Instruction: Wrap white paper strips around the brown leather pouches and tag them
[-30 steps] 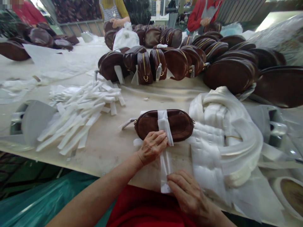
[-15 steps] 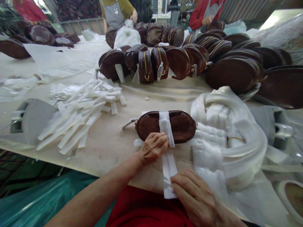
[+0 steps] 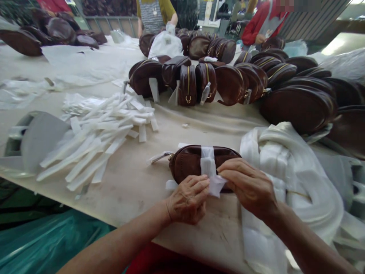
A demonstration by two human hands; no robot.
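A small brown oval bag (image 3: 186, 166) lies on the table with a white foam strip (image 3: 208, 160) across its middle. My left hand (image 3: 189, 198) rests at the bag's near edge, fingers together and pressing on the strip. From the right, my right hand (image 3: 248, 182) pinches the strip's loose end, which is folded up at the near side of the bag. Another white strip pokes out from under the bag at its left. A wrapped zipper pull (image 3: 160, 156) sticks out from the bag's left end.
Cut white strips (image 3: 105, 129) are heaped at the left, beside a grey tape dispenser (image 3: 42, 140). Coiled white foam (image 3: 322, 182) lies at the right. Brown bags (image 3: 230, 85) stand in rows behind. Two people (image 3: 155, 17) work across the table.
My right hand has moved up and forward, bringing the strip's loose end from the near side up to the bag. My left hand stays at the bag's edge. The view has shifted somewhat.
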